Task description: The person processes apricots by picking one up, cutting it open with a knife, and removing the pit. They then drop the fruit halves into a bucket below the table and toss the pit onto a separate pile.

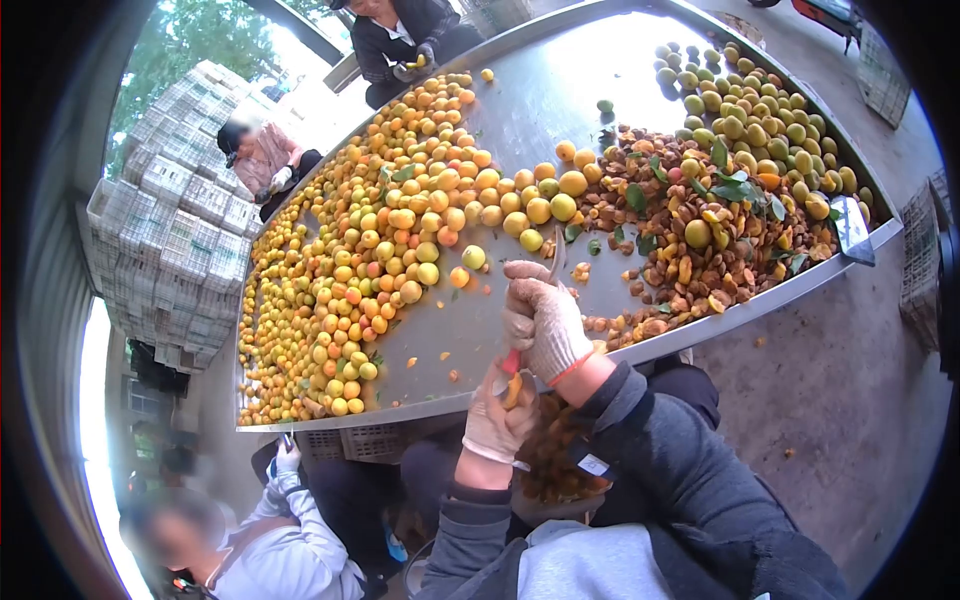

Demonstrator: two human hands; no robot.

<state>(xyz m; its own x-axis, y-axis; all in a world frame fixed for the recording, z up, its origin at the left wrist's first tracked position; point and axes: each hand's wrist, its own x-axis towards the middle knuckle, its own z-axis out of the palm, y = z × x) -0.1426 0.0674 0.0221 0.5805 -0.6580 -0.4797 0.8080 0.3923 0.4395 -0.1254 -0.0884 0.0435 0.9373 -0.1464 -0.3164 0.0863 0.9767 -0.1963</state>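
Observation:
My right hand (543,325), in a pale work glove, is closed around a knife (558,256). The curved blade points up past the fist, and a red bit of handle shows below it. Just below, my left hand (499,415), also gloved, has its fingers closed on an orange apricot piece (513,390). Both hands are close together over the near edge of the metal table (430,365). Beneath them, between my legs, stands a bucket (560,510) with apricot pieces (555,455) inside.
Whole apricots (400,220) cover the table's left side. Brown pits and scraps (680,230) are heaped right, with greener fruit (760,120) behind. A co-worker (270,550) sits at left; others (395,45) work across the table. Crates (180,200) are stacked left.

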